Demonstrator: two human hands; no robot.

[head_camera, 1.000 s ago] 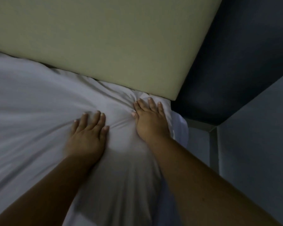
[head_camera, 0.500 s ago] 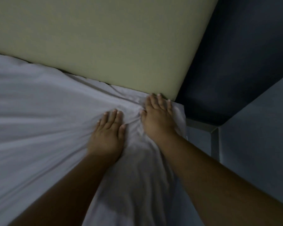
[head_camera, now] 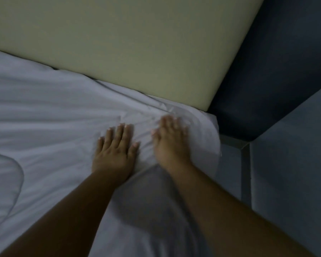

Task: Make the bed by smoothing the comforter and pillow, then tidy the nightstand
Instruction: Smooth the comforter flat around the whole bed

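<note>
A white comforter covers the bed and bunches into wrinkles near the top right corner. My left hand lies flat on it, fingers spread, palm down. My right hand presses flat beside it, closer to the corner of the bed, fingers slightly blurred. Neither hand grips the fabric. A rounded white fold, perhaps a pillow edge, shows at the far left. The nightstand is out of view.
A pale yellow-green padded headboard runs along the top of the bed. Right of it is a dark wall and a grey-blue panel with a thin light post close to the bed's corner.
Both hands have slid back along the comforter, away from the headboard. The view has shifted, bringing the rounded fold at the left into sight.
</note>
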